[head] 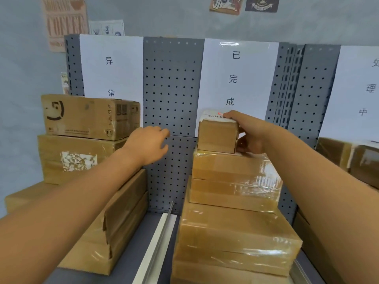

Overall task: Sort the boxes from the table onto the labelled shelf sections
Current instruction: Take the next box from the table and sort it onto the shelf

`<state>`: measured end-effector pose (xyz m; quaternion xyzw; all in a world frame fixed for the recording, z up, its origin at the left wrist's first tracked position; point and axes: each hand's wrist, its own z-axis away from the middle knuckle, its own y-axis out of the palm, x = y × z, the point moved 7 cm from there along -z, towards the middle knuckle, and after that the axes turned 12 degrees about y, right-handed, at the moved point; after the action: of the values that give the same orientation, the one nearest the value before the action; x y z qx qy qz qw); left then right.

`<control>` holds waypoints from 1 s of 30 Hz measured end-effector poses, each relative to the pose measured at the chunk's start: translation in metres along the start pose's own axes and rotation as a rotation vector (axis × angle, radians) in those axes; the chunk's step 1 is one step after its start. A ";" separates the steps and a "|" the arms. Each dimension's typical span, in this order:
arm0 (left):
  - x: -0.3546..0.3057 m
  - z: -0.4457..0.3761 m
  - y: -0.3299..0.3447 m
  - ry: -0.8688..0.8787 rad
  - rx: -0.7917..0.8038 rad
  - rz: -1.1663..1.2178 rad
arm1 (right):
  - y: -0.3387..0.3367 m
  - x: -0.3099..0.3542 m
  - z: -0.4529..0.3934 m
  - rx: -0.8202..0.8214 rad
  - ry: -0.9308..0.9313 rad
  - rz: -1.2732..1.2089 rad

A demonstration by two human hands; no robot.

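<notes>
Right hand (249, 136): my fingers wrap the small box (217, 136) on top of the middle stack (235, 181).
Left hand (148, 145): relaxed, holding nothing.
Gap: bare pegboard (170, 89) between stacks.

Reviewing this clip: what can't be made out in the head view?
- White shipping label on the small brown cardboard box: print too small and blurred.
- Right hand: its thumb side is hidden behind that box.
- Right-most white paper sign: cut off by the frame edge.
</notes>
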<state>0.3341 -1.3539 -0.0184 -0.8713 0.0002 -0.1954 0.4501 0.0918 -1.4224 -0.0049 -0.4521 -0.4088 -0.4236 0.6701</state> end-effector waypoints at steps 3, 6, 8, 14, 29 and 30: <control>0.001 -0.005 0.007 -0.003 0.008 0.004 | -0.005 0.001 -0.013 -0.028 0.019 -0.032; 0.001 -0.008 0.008 -0.010 0.007 0.008 | -0.006 0.002 -0.021 -0.044 0.014 -0.062; 0.001 -0.008 0.005 -0.018 0.010 0.012 | -0.008 0.007 -0.022 -0.079 -0.033 -0.045; -0.008 0.002 -0.020 -0.043 -0.014 0.001 | -0.005 0.042 0.029 -0.373 -0.529 0.183; -0.042 0.203 -0.083 -0.324 0.238 -0.127 | 0.178 -0.056 0.158 -0.066 -1.146 0.937; -0.042 0.225 -0.085 -0.350 0.279 -0.143 | 0.193 -0.067 0.165 -0.036 -1.156 0.964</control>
<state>0.3570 -1.1191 -0.0823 -0.8190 -0.1664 -0.0708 0.5446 0.2255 -1.2072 -0.0750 -0.7422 -0.4453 0.2146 0.4524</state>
